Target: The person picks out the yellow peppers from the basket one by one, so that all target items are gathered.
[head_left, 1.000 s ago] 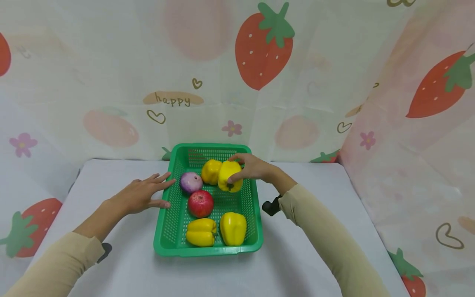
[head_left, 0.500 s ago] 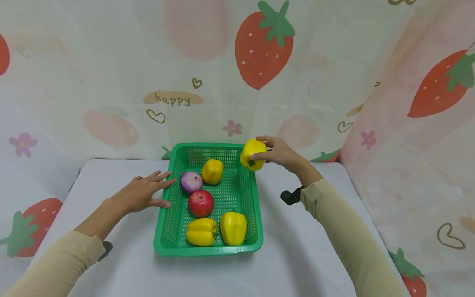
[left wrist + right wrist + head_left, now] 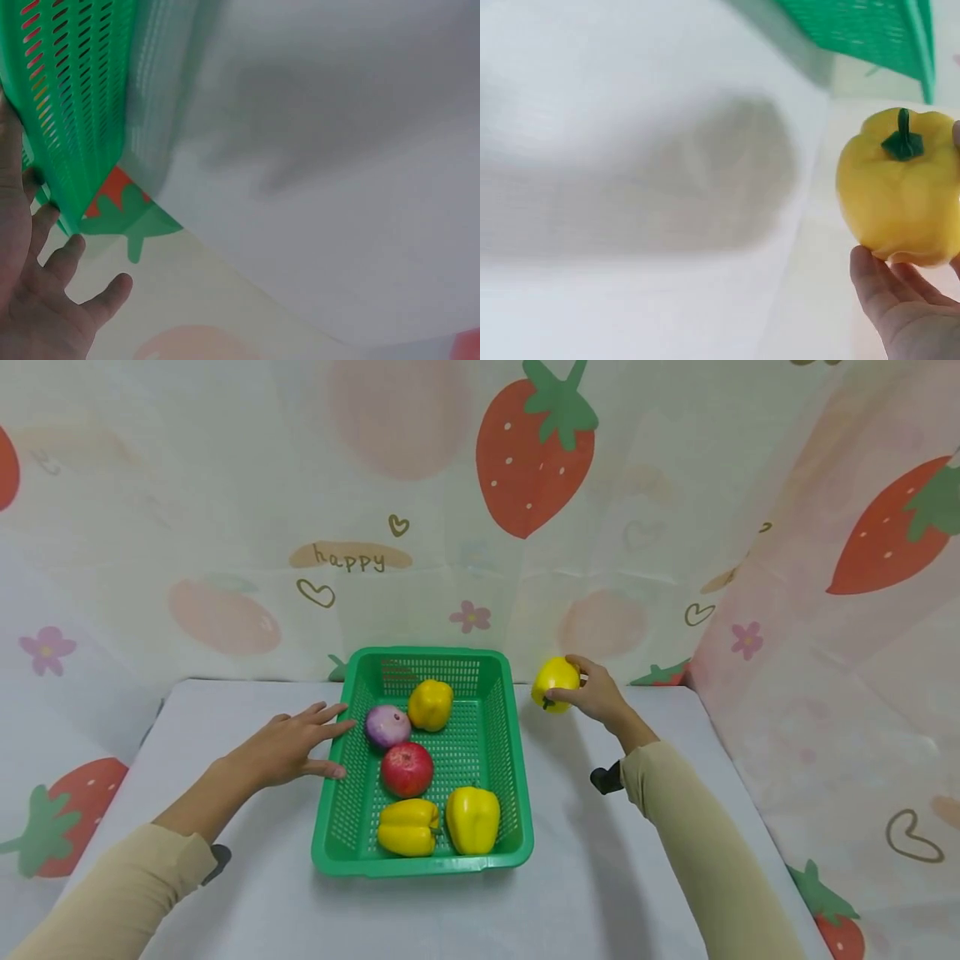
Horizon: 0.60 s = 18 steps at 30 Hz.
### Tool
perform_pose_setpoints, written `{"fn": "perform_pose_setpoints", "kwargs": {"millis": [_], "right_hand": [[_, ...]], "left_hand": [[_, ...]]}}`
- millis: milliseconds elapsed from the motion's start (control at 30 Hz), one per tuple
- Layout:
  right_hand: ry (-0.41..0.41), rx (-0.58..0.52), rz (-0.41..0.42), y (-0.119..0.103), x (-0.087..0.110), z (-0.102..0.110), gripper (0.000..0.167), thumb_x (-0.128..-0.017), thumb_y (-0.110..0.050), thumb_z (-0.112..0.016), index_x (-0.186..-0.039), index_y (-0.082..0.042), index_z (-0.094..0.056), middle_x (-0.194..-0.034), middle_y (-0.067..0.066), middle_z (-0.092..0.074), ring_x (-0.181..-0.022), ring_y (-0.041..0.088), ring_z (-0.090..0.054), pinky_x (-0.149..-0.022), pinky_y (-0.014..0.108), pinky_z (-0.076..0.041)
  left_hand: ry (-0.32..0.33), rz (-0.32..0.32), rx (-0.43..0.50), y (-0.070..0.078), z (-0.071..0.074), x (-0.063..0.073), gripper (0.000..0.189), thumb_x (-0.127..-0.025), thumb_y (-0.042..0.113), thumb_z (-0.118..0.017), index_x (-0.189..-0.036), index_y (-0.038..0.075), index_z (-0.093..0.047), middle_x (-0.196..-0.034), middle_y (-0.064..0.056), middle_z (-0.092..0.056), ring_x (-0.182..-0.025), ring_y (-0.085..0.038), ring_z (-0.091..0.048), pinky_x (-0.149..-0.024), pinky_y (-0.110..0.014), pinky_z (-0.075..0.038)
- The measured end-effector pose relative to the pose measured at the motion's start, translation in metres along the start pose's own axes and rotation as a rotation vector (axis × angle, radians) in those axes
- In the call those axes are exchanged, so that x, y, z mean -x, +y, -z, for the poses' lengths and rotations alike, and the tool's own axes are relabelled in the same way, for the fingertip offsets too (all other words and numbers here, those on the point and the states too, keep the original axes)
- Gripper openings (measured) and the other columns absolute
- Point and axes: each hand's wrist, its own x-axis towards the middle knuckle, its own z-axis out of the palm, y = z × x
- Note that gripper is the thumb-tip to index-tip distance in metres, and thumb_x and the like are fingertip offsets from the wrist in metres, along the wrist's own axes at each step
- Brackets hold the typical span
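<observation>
To the right of the green basket (image 3: 324,827), my right hand (image 3: 602,697) grips a yellow bell pepper (image 3: 555,683) near the table's back edge. In the right wrist view this bell pepper (image 3: 900,191) shows its green stem, and its shadow falls on the table. My left hand (image 3: 288,747) rests with spread fingers on the basket's left rim. Inside the basket, a purple onion (image 3: 387,727) and a red pomegranate (image 3: 407,769) lie at the left. One yellow pepper (image 3: 431,705) sits at the back, and two more, a sideways pepper (image 3: 407,828) and an upright-looking pepper (image 3: 472,821), at the front.
A white-covered table (image 3: 637,827) lies under the basket. Behind it and at the sides hangs a pale curtain (image 3: 420,602) printed with strawberries, flowers and hearts. Dark camera mounts show at both wrists.
My right hand has lifted the yellow bell pepper out of the basket's back right and carried it rightward past the rim. My left hand has stayed on the basket.
</observation>
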Motion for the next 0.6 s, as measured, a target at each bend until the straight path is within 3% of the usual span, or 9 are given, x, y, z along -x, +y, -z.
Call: {"fn": "perform_pose_setpoints", "kwargs": {"millis": [600], "right_hand": [[-0.033, 0.05, -0.173, 0.06, -0.002, -0.022, 0.084, -0.095, -0.03, -0.069, -0.159, -0.006, -0.019, -0.159, 0.024, -0.026, -0.142, 0.04, -0.031, -0.116, 0.053, -0.03]], "left_hand": [[-0.002, 0.004, -0.01, -0.002, -0.003, -0.002, 0.075, -0.084, 0.045, -0.076, -0.144, 0.008, -0.052, -0.154, -0.022, -0.039, -0.138, -0.053, -0.034, -0.098, -0.075, -0.036]]}}
